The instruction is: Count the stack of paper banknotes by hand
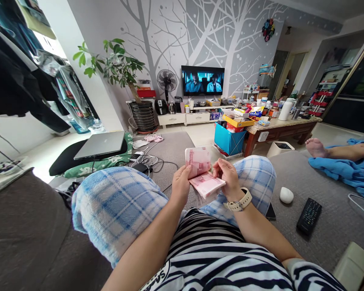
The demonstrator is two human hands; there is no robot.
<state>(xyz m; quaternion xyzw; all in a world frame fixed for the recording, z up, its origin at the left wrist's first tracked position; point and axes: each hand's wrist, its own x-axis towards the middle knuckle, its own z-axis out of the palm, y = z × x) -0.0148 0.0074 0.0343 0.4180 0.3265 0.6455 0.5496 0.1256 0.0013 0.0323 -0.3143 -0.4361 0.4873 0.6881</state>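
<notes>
A stack of pinkish-red banknotes is bent open above my lap, one part standing up and the other lying toward me. My left hand grips the stack at its left side, thumb across the notes. At the right edge, my right hand has its fingers curled in against the notes; its fingertips are partly hidden. A pale watch is on my right wrist. Below the stack, the edges of a few paler notes show.
A white mouse and a black remote control lie on the sofa to my right. Farther right is another person's bare foot beside blue cloth. A closed laptop and cables lie to the left. Ahead stands a cluttered table.
</notes>
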